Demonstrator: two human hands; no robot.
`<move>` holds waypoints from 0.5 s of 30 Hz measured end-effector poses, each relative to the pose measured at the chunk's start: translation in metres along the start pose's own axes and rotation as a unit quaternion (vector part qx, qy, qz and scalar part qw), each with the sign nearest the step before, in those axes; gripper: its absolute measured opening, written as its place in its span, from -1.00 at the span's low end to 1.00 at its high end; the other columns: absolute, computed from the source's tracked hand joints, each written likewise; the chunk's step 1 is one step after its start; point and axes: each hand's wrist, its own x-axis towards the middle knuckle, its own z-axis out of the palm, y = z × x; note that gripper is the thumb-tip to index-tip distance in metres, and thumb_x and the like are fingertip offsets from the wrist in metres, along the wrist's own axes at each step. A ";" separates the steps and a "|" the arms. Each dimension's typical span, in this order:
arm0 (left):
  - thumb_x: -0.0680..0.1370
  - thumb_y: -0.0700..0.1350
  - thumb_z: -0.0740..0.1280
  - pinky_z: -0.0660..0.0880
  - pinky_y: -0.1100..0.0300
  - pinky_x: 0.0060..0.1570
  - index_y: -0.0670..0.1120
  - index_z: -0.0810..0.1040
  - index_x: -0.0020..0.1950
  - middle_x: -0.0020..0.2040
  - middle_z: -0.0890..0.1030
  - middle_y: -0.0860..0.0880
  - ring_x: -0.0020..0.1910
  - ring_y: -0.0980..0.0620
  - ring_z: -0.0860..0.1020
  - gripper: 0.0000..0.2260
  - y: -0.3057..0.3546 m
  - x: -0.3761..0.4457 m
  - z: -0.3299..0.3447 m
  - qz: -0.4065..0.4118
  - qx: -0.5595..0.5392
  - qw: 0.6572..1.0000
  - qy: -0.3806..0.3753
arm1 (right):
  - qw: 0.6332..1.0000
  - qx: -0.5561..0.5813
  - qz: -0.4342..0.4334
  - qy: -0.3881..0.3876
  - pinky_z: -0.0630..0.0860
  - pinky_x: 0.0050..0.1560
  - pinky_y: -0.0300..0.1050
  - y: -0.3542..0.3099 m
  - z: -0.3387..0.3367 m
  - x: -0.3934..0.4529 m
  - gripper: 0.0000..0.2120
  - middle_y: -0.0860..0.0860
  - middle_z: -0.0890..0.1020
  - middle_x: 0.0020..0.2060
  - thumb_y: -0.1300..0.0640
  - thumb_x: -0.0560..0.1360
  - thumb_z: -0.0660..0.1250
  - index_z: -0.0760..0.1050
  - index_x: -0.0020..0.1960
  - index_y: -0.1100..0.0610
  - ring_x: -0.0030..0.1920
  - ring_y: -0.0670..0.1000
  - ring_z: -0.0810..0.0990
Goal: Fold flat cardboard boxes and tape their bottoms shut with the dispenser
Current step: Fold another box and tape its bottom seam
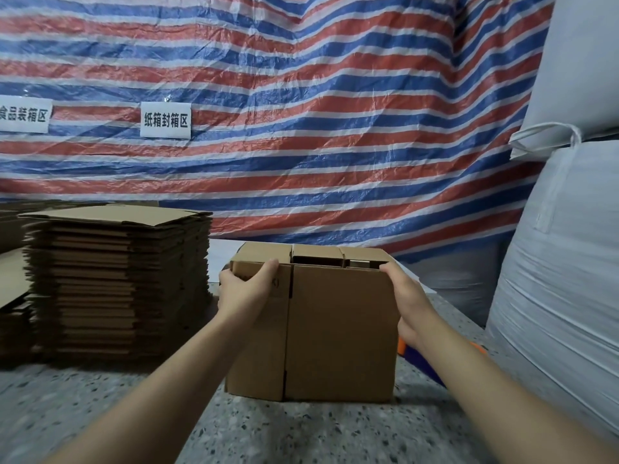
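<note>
Squarely between left hand and right hand, fingers curled around it: matte corrugated cardboard box.

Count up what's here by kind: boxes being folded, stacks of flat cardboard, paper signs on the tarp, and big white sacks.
Box: 1
Flat stacks: 2
Signs: 2
Sacks: 2
Total: 7
</note>
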 end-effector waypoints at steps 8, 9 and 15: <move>0.33 0.21 0.37 0.47 -0.18 0.24 0.02 0.14 0.52 0.31 0.45 -0.15 0.22 -0.20 0.49 -0.17 0.010 -0.001 0.002 -0.038 -0.004 0.999 -0.008 | 0.995 0.045 0.001 -0.089 0.42 0.38 0.29 -0.008 -0.012 -0.007 -0.57 0.27 0.65 0.17 -0.07 0.67 0.14 0.62 0.25 0.19 0.19 0.21 0.62; 0.33 0.22 0.36 0.47 -0.17 0.23 0.04 0.13 0.53 0.30 0.46 -0.14 0.21 -0.19 0.49 -0.17 0.011 -0.001 0.003 -0.037 -0.007 0.999 -0.013 | 0.995 0.034 0.002 -0.090 0.41 0.37 0.29 -0.009 -0.013 -0.009 -0.56 0.26 0.66 0.13 -0.07 0.67 0.13 0.61 0.25 0.21 0.17 0.20 0.62; 0.40 0.23 0.25 0.41 0.07 -0.13 0.08 0.35 0.40 0.12 0.57 -0.06 0.06 -0.03 0.56 -0.41 0.021 -0.008 0.007 0.015 0.015 0.991 -0.134 | 1.000 -0.013 0.004 0.010 0.57 0.17 0.18 -0.013 0.004 -0.023 -0.48 0.10 0.72 -0.12 -0.21 0.67 0.04 0.57 0.18 0.17 0.02 0.11 0.67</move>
